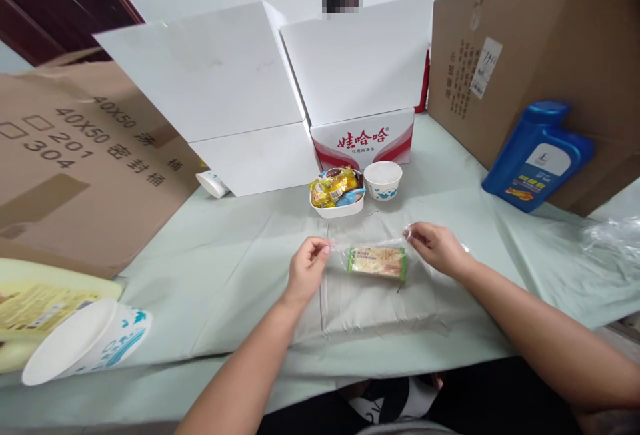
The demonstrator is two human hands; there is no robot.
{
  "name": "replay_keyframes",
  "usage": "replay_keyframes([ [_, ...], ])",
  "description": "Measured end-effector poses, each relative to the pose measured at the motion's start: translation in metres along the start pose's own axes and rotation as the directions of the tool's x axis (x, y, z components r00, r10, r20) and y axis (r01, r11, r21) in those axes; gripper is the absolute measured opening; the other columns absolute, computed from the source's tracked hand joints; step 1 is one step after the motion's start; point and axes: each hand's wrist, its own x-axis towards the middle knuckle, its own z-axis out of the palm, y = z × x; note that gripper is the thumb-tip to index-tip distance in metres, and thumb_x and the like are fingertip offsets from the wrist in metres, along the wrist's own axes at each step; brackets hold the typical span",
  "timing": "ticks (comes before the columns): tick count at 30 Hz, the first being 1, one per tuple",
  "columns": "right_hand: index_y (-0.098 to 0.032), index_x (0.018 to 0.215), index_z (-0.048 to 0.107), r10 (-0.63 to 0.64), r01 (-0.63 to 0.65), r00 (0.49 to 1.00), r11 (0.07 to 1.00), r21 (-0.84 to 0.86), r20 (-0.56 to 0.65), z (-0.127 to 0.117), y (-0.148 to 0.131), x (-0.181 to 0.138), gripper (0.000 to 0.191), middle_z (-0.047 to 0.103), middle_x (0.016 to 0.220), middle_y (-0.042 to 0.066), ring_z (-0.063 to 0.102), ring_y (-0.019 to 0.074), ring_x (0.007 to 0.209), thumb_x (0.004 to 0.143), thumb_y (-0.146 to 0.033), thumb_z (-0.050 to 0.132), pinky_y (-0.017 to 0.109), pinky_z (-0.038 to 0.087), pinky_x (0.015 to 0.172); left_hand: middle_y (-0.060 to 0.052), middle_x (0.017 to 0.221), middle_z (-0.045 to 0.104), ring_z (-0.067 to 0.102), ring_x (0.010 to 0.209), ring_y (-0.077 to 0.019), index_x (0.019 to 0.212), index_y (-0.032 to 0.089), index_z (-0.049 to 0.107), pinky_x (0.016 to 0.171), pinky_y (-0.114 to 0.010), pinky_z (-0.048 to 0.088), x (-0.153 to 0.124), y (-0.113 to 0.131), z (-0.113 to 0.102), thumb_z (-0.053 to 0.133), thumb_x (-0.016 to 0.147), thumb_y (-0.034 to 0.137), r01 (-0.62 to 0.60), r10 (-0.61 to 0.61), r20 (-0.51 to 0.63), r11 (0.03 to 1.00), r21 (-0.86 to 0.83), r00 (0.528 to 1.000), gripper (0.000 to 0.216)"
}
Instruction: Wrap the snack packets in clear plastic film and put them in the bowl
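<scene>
A clear plastic bag (345,251) lies flat on the pale green tablecloth (220,288), with a wrapped biscuit snack (377,262) inside it. My left hand (306,269) pinches the bag's left edge with closed fingers. At the bag's right edge my right hand (437,246) pinches it the same way. Just beyond the bag stands a white dish of several wrapped snacks (337,193), with a white paper bowl (383,179) beside it on the right.
An open white carton with red print (363,138) stands at the back. Brown cardboard boxes flank the table at the left (85,155) and right (505,55). A blue jug (537,158) leans at the right. A tipped paper cup (85,341) and yellow package (40,301) lie near left.
</scene>
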Motion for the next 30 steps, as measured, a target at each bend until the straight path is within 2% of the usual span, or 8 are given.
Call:
replay_keyframes([
  [5, -0.021, 0.107, 0.059, 0.202, -0.209, 0.959, 0.978, -0.013, -0.198, -0.003, 0.010, 0.004, 0.026, 0.068, 0.086, 0.007, 0.062, 0.0199, 0.069, 0.089, -0.036, 0.049, 0.033, 0.050, 0.066, 0.000, 0.071, 0.058, 0.058, 0.069, -0.0157, 0.075, 0.021, 0.050, 0.068, -0.028, 0.050, 0.011, -0.009, -0.020, 0.053, 0.075, 0.028, 0.092, -0.074, -0.170, 0.991, 0.101, 0.983, 0.007],
  [8, -0.021, 0.115, 0.055, 0.064, -0.097, 0.923, 0.993, -0.069, -0.379, -0.006, 0.003, 0.000, 0.030, 0.064, 0.109, 0.014, 0.062, 0.0269, 0.096, 0.090, -0.035, 0.048, 0.042, 0.050, 0.082, -0.004, 0.081, 0.058, 0.058, 0.080, -0.0189, 0.075, 0.021, 0.051, 0.078, -0.033, 0.050, 0.006, -0.001, -0.022, 0.050, 0.074, 0.019, -0.040, 0.123, -0.264, 0.954, 0.298, 0.957, 0.003],
  [10, -0.023, 0.111, 0.057, -0.106, 0.070, 0.908, 0.992, -0.102, -0.404, -0.008, -0.006, -0.004, 0.025, 0.064, 0.109, 0.015, 0.059, 0.0286, 0.104, 0.092, -0.034, 0.046, 0.046, 0.048, 0.088, -0.005, 0.086, 0.062, 0.060, 0.087, -0.0206, 0.080, 0.021, 0.056, 0.085, -0.035, 0.049, 0.001, 0.004, -0.019, 0.048, 0.078, 0.017, -0.217, 0.298, -0.140, 0.883, 0.416, 0.944, 0.008],
  [15, -0.022, 0.108, 0.062, -0.374, 0.368, 0.927, 0.919, -0.139, -0.021, 0.002, -0.012, -0.004, 0.023, 0.068, 0.104, 0.012, 0.061, 0.0266, 0.102, 0.095, -0.032, 0.045, 0.045, 0.047, 0.090, -0.012, 0.128, 0.061, 0.053, 0.122, -0.0266, 0.119, 0.019, 0.060, 0.103, -0.045, 0.041, 0.000, -0.005, 0.004, 0.044, 0.090, 0.024, -0.412, 0.228, 0.374, 0.732, 0.543, 0.899, 0.033],
  [18, -0.017, 0.121, 0.059, -0.199, 0.199, 0.980, 0.939, -0.280, 0.030, 0.012, 0.001, 0.002, 0.036, 0.063, 0.120, 0.017, 0.057, 0.0302, 0.110, 0.095, -0.038, 0.046, 0.048, 0.046, 0.094, -0.015, 0.140, 0.052, 0.051, 0.124, -0.0285, 0.135, 0.017, 0.050, 0.100, -0.046, 0.043, 0.004, -0.018, 0.013, 0.043, 0.093, 0.029, -0.346, 0.123, 0.375, 0.708, 0.615, 0.919, 0.044],
  [21, -0.015, 0.121, 0.060, -0.075, 0.097, 0.994, 0.947, -0.307, 0.082, 0.014, 0.010, 0.004, 0.041, 0.067, 0.106, 0.015, 0.060, 0.0298, 0.101, 0.091, -0.043, 0.052, 0.044, 0.049, 0.087, -0.012, 0.112, 0.067, 0.060, 0.103, -0.0247, 0.131, 0.017, 0.055, 0.091, -0.040, 0.049, 0.007, -0.022, 0.013, 0.044, 0.093, 0.025, -0.318, 0.131, 0.332, 0.728, 0.608, 0.934, 0.040],
  [25, -0.019, 0.096, 0.069, -0.200, 0.216, 0.976, 0.945, -0.246, 0.087, 0.004, 0.003, 0.001, 0.026, 0.067, 0.087, 0.010, 0.060, 0.0241, 0.086, 0.095, -0.035, 0.048, 0.036, 0.047, 0.076, -0.007, 0.085, 0.066, 0.060, 0.088, -0.0219, 0.098, 0.021, 0.070, 0.083, -0.036, 0.051, 0.006, -0.012, 0.001, 0.049, 0.088, 0.018, -0.352, 0.201, 0.309, 0.730, 0.586, 0.930, 0.024],
  [30, -0.021, 0.087, 0.069, -0.366, 0.402, 0.891, 0.911, -0.090, 0.270, -0.021, -0.019, -0.008, 0.023, 0.067, 0.076, 0.005, 0.060, 0.0189, 0.073, 0.094, -0.032, 0.050, 0.033, 0.043, 0.071, -0.005, 0.109, 0.068, 0.046, 0.128, -0.0281, 0.076, 0.023, 0.066, 0.106, -0.048, 0.036, -0.005, 0.020, -0.023, 0.050, 0.077, 0.006, -0.531, 0.288, 0.476, 0.665, 0.525, 0.831, 0.023],
])
